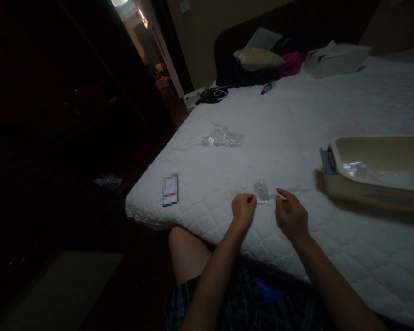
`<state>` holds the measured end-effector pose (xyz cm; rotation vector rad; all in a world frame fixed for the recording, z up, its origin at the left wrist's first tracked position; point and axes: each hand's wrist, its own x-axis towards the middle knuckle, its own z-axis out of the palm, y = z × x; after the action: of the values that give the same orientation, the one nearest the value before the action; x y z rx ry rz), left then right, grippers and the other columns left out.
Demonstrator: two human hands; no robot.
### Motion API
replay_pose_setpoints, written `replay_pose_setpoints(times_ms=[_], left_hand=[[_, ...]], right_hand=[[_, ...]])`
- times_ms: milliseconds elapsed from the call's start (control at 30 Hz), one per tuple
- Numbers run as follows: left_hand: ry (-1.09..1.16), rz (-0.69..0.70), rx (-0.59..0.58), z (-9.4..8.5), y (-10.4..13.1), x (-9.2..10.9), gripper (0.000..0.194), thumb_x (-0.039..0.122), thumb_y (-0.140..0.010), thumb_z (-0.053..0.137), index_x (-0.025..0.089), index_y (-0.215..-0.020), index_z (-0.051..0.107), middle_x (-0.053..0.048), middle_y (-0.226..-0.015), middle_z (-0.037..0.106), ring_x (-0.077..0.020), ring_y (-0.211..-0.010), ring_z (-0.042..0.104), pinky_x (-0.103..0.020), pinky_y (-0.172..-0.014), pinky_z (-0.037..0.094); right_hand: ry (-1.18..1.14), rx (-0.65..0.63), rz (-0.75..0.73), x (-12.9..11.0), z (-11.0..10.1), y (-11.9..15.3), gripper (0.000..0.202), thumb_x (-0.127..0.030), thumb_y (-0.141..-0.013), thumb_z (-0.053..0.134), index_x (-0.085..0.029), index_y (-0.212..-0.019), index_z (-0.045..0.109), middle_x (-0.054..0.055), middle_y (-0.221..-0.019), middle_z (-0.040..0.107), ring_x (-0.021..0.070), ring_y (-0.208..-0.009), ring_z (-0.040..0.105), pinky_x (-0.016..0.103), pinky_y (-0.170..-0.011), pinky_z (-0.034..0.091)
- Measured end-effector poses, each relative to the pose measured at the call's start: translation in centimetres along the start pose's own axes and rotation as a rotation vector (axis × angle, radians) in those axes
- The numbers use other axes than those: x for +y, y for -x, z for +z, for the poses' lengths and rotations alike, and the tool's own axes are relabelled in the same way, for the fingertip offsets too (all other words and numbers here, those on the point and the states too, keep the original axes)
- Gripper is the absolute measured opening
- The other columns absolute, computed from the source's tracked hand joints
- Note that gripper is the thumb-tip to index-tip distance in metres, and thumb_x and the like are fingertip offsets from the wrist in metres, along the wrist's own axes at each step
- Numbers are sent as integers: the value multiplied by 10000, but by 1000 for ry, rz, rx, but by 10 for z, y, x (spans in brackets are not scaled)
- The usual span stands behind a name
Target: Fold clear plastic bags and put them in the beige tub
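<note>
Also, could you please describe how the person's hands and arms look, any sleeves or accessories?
The left hand and right hand wear no gloves. No sleeve, watch or bracelet shows on either forearm. It is too dim to rule out rings.

A white quilted bed (207, 170) fills a dim room with beige walls (200, 41).

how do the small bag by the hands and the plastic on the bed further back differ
The small bag lies fairly flat; the plastic is crumpled. The left hand pinches the bag; no hand touches the plastic. The bag is smaller than the plastic. Both are clear.
</note>
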<state>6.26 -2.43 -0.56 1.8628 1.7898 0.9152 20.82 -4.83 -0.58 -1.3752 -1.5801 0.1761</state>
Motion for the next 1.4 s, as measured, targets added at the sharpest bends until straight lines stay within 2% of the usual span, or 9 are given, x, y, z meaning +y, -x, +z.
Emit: replay_pose_setpoints(times_ms=[133,267,400,533,733,933,1233,1300,1400], left_hand=[[2,4,-7,1,0,-2,231,321,-852,513,222,-895,717,-40,-876,718,-181,-789,648,-282,-718,467],[6,49,49,4,2,-5,221,301,-859,510,198,-908,699,-51,-857,701,-183,-790,640,-308,-749,487],[-38,263,183,5,6,-8,205,204,-841,539,182,-1023,631,-93,-1101,623,-211,-1049,562,-393,-890,472],[-67,480,108,7,8,-10,262,120,-844,495,192,-1078,587,-88,-1221,574,-207,-1168,496,-430,-960,442],[-1,398,58,5,8,-12,335,107,-816,449,169,-1127,558,-100,-1161,611,-215,-1121,540,-466,-968,439],[98,424,88,3,9,-12,398,91,-714,542,184,-1099,572,-69,-1141,617,-217,-1152,501,-468,-994,421],[344,436,145,4,7,-10,71,188,-794,590,192,-843,641,-71,-1150,616,-197,-1168,492,-449,-995,410],[482,359,122,5,5,-11,62,201,-795,579,179,-806,635,-74,-1112,638,-193,-1130,527,-425,-977,423],[709,57,56,-1,0,-16,149,294,-769,603,150,-730,611,-60,-891,672,-155,-874,617,-319,-811,497]], right_hand=[[112,-198,-327,2,4,3,348,-203,-864,445,-157,-1193,546,143,-1179,617,259,-1125,555,439,-943,455],[198,-263,-305,9,12,3,348,-208,-863,432,-156,-1179,567,142,-1172,622,278,-1141,543,484,-945,451],[168,-292,-283,13,13,3,350,-219,-853,438,-161,-1164,587,131,-1174,624,268,-1139,545,486,-952,448],[130,-291,-271,13,10,3,394,-213,-805,484,-145,-1181,578,132,-1194,612,263,-1156,531,471,-968,439],[62,-247,-236,13,11,5,389,-193,-793,473,-172,-1162,596,117,-1184,620,263,-1142,542,494,-959,442],[-119,-156,-69,11,7,2,254,-281,-850,482,-213,-1029,649,91,-1103,658,236,-1059,594,474,-941,461],[-319,-91,72,8,0,-1,173,-321,-820,551,-211,-910,649,92,-1102,640,225,-1043,583,444,-920,462],[-361,-95,167,7,-3,-2,241,-345,-804,573,-208,-993,636,94,-1104,639,224,-998,606,426,-881,486],[-503,-82,323,10,-6,-2,282,-376,-803,575,-199,-1018,622,92,-1025,669,218,-892,644,408,-818,512]])
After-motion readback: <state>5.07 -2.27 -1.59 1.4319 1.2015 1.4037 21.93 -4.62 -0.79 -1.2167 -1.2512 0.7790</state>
